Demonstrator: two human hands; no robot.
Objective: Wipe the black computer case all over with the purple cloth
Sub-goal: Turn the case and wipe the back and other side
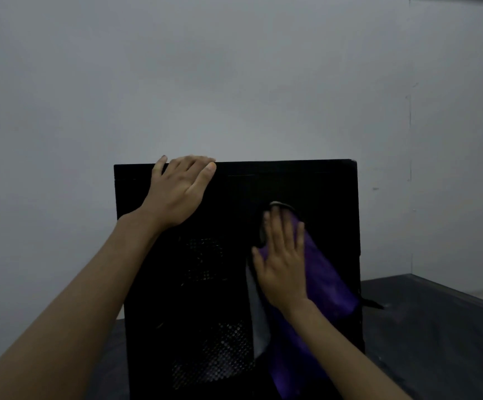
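**Surroundings.** Pale grey wall (234, 82), plain and matt, filled the upper half of the view. A corner seam ran down at far right. Dark counter (436, 327), smooth with a dull sheen, extended to the right and behind. A small black tab-like piece (374, 304) stuck out just past the case's right edge; what it was could not be told. Both bare forearms crossed the foreground, and the right one covered the lower right corner of the case.

**Black computer case** (306, 183). Stood upright on the counter at centre, with one broad flat panel facing the camera. Box-shaped, with straight edges and square upper corners, in a matt black finish. Two patches of round-hole mesh (214, 353) were set into the panel, one lower centre and one fainter above it.

**Purple cloth** (327, 272). Lay against the right half of the panel and hung down in a long fold toward the bottom edge. Soft, slightly glossy fabric. A grey strip (259, 321) showed along its left side, and a dark curved rim showed at its top.

**Left hand** (179, 192). Rested on the upper left of the case, palm against the panel. The fingers lay close together and reached the top edge, with the thumb stretched out to the right. It held nothing.

**Right hand** (282, 264). Lay flat on the cloth with fingers straight and slightly spread, pointing up. It pressed the fabric against the panel, about midway up.
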